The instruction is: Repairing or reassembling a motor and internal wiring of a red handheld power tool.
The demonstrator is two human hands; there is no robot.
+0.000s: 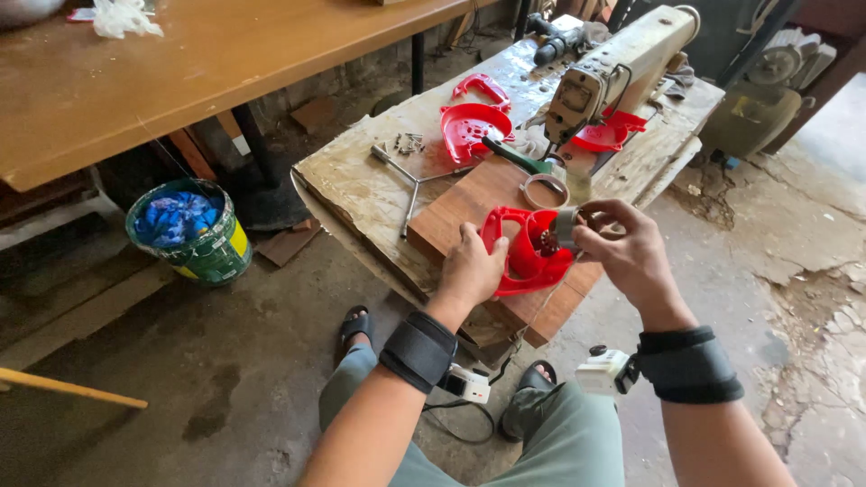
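workshop | cracked concrete floor (794, 234) | rough workbench (361, 180) | old sewing machine (622, 63) | Y-shaped wrench (410, 180) | paint bucket (189, 230)

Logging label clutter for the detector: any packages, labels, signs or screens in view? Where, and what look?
Bucket: on the floor left of the low workbench, round, green with a yellow label patch, blue wrappers inside.
Plate on the sewing machine head: small pale panel, detail too small.
No signs or screens.

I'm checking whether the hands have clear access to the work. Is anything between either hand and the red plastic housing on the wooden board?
Nothing visible. The left hand already rests on the red plastic housing, steadying it on the wooden board. The right hand holds a small grey cylindrical part directly against the housing's right side.
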